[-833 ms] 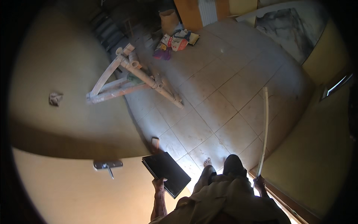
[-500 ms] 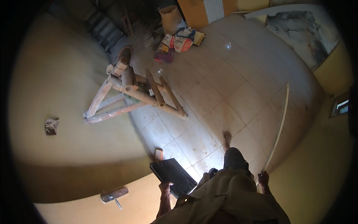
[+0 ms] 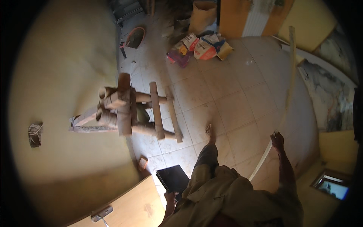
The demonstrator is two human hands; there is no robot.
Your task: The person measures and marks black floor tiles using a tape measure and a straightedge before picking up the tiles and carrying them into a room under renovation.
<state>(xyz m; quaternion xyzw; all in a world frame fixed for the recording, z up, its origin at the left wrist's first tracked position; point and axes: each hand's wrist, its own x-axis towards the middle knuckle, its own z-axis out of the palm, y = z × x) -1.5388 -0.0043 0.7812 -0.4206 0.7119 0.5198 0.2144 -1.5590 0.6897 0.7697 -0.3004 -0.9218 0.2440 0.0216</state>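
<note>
My left hand (image 3: 171, 196), low and left of my body, is closed on the edge of a black flat rectangular panel (image 3: 174, 177). What kind of thing the panel is, I cannot make out. Out to the right, my right hand (image 3: 277, 140) is wrapped round a long, thin, pale strip (image 3: 290, 72). The strip stretches far ahead of that hand and also slants back toward my body. Its material is unclear. My bare foot (image 3: 209, 131) is on the tiled floor (image 3: 234, 109) between the two hands.
A rough wooden trestle (image 3: 157, 109) stands by the left wall, with a brick-like block (image 3: 143, 163) nearer me. Crumpled bags (image 3: 206, 46) and an orange-rimmed pan (image 3: 135, 38) lie farther off. A wooden door (image 3: 132, 200) is at lower left, marbled slabs (image 3: 325, 94) at right.
The view has moved forward and turned. My right hand has come up and forward, and the strip now shows on both sides of it. The black panel stays in my left hand.
</note>
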